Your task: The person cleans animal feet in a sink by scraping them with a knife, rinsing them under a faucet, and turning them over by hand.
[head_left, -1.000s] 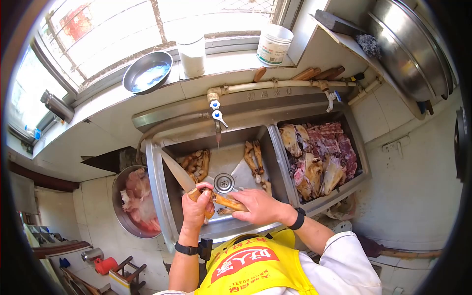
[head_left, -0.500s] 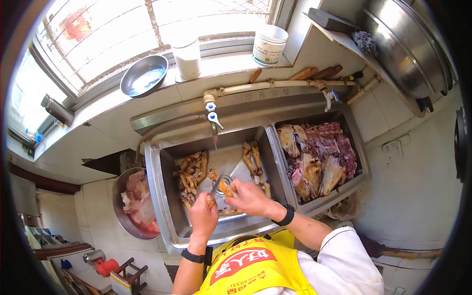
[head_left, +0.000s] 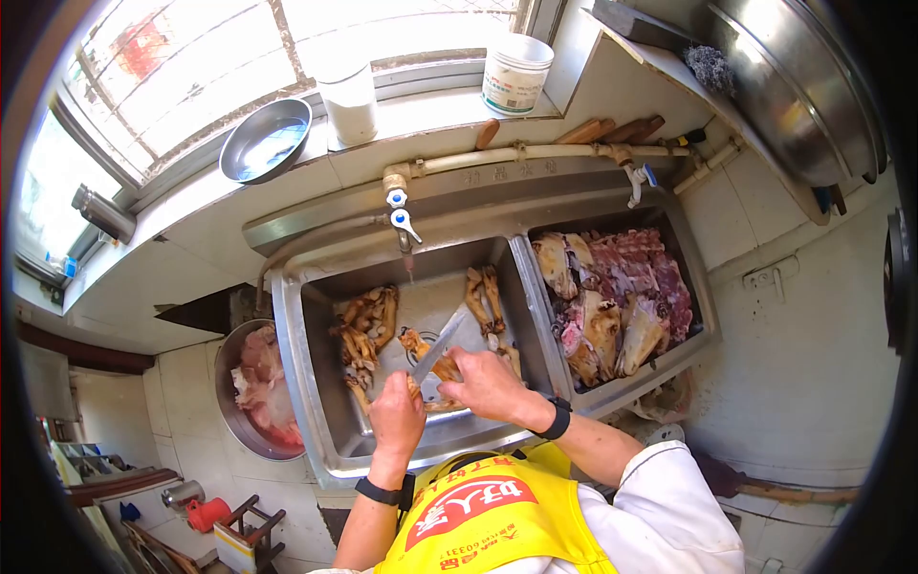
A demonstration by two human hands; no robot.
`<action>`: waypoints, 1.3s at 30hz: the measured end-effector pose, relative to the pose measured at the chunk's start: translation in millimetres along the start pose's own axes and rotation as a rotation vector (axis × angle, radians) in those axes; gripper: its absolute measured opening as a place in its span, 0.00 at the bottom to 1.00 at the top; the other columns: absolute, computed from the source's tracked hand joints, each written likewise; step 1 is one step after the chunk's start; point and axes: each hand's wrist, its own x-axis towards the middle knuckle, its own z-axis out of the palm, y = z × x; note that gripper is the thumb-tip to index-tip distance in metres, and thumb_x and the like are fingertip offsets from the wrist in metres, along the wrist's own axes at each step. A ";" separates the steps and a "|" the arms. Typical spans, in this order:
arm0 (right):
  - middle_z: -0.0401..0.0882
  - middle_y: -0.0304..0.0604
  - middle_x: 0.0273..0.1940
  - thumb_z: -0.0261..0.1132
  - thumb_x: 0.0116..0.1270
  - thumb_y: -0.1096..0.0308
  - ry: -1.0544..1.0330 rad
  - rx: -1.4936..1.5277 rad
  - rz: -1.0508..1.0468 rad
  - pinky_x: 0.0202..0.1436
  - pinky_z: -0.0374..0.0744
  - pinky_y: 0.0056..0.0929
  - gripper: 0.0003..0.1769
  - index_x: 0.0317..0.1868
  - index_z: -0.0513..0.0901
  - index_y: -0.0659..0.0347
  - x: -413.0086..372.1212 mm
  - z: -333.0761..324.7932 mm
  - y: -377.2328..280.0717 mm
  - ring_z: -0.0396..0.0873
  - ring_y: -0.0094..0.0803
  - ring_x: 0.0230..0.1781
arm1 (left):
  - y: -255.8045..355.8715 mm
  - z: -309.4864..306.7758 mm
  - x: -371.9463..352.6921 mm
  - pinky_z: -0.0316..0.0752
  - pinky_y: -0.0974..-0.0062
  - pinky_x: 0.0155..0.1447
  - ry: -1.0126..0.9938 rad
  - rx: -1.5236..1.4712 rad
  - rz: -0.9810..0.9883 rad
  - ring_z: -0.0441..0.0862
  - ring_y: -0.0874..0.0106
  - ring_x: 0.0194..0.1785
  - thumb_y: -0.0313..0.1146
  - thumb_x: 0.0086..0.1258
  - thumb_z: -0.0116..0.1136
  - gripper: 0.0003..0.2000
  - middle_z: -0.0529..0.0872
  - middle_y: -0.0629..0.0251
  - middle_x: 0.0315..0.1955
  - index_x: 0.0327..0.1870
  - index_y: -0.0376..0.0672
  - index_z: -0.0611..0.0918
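Swinging rightward since the earlier frame, the knife (head_left: pixel 440 345) is now slanting away from my left hand (head_left: pixel 397 418), which is clenching its handle. I am viewing a metal sink (head_left: pixel 290 320) spanning two compartments, with a basin (head_left: pixel 226 390) of pale meat sitting beside its left end. Large meat cuts (head_left: pixel 639 273) are filling the right compartment, while animal feet (head_left: pixel 361 335) are lying along both sides of the left one. Between them, my right hand (head_left: pixel 490 385) is grasping a yellowish foot piece (head_left: pixel 446 367), the blade crossing close by; I cannot tell whether they are touching.
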 end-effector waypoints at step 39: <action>0.85 0.48 0.34 0.70 0.62 0.68 0.266 -0.348 -0.163 0.47 0.79 0.46 0.10 0.40 0.80 0.60 16.1 26.6 37.2 0.85 0.47 0.41 | -16.2 43.9 3.4 0.82 0.44 0.40 -0.245 0.054 -0.167 0.87 0.41 0.34 0.26 0.64 0.65 0.12 0.87 0.42 0.27 0.43 0.34 0.76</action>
